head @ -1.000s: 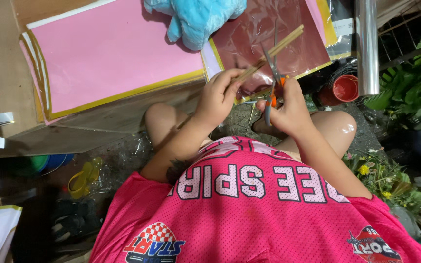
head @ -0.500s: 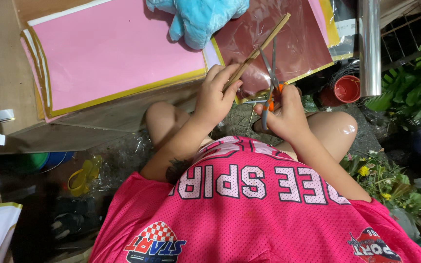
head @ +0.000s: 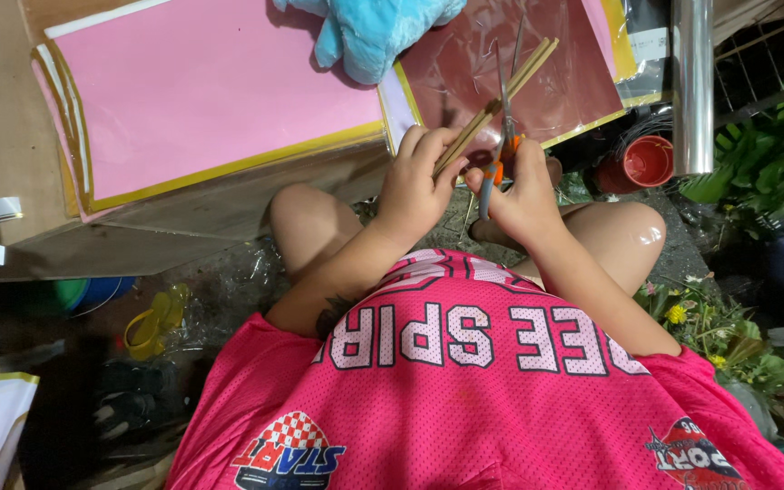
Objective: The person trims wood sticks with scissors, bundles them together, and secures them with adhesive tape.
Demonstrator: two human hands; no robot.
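The left hand [head: 415, 186] is closed around the lower end of a bundle of thin pale wooden sticks [head: 501, 91], thumb and fingers pinching it so the sticks slant up and to the right, away from the body. Just beside it, the right hand [head: 524, 195] grips a pair of orange-handled scissors with grey metal blades [head: 501, 136], fingers through the handle loops. The blades point upward and cross the sticks at about their middle; whether they are biting the wood or only lying against it cannot be told.

Behind the sticks lies a dark red glossy sheet in clear plastic wrap [head: 555, 82], edged in yellow. To its left, a large pink paper sheet with a yellow border [head: 210, 100] rests on a brown wooden board [head: 183, 236]. A fluffy light-blue soft toy [head: 365, 32] sits across the top edges of both sheets.

To the right of the scissors stands a shiny silver roll [head: 693, 86], with a small red round pot [head: 646, 161] at its foot and green leaves [head: 773, 154] beyond. Lower left, on the dark ground, lies a yellow plastic piece [head: 151, 327].
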